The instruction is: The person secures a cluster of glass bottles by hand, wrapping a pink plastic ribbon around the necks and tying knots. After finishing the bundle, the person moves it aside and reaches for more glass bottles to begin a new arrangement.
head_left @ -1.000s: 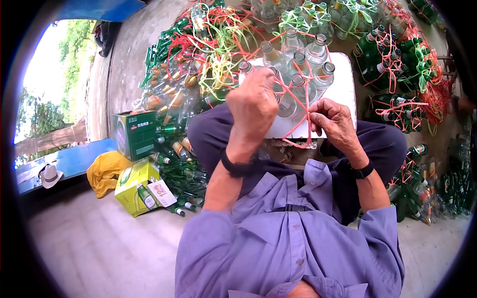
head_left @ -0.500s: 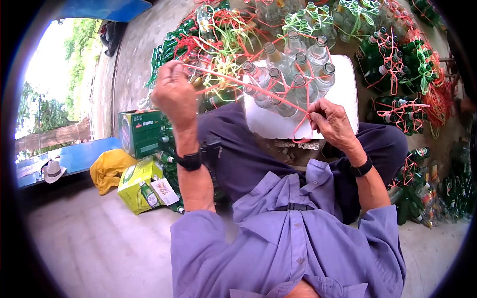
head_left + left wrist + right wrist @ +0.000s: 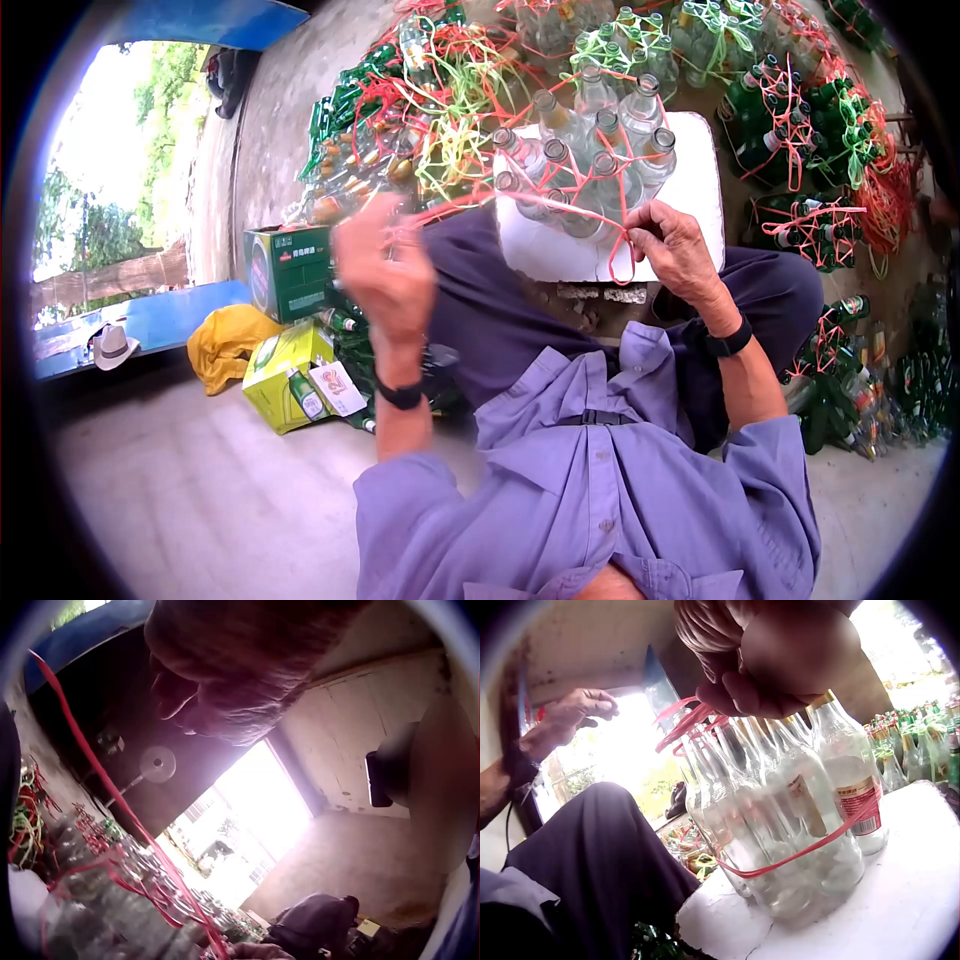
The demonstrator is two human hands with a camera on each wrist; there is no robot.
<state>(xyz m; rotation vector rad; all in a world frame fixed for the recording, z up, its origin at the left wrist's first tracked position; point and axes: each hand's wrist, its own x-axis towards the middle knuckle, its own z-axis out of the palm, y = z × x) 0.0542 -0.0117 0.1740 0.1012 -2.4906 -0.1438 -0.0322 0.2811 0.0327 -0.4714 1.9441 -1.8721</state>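
Clear glass bottles [image 3: 605,160] stand bunched on a white-topped stool [image 3: 705,165], with red strap [image 3: 570,208] laced around their necks. At the near side of the bunch, my right hand [image 3: 675,250] pinches the strap beside a hanging loop. In the right wrist view, another red band [image 3: 802,855] circles the bottles' lower bodies. My left hand [image 3: 385,270] is raised left of the stool, blurred, and a length of strap stretches towards it. The left wrist view shows that strap [image 3: 97,765] running past the curled left fingers [image 3: 176,697]; whether they hold it is unclear.
Heaps of bottles with red and green straps [image 3: 450,130] lie beyond the stool, and strapped green bottles [image 3: 765,125] are at the right. A green carton [image 3: 290,272], a yellow-green box [image 3: 285,375] and a yellow cloth [image 3: 225,345] are on the left.
My left hand first swung from the bottles out to the left, drawing strap with it, then lowered and came slightly back. My right hand has stayed pinching near the stool's front edge.
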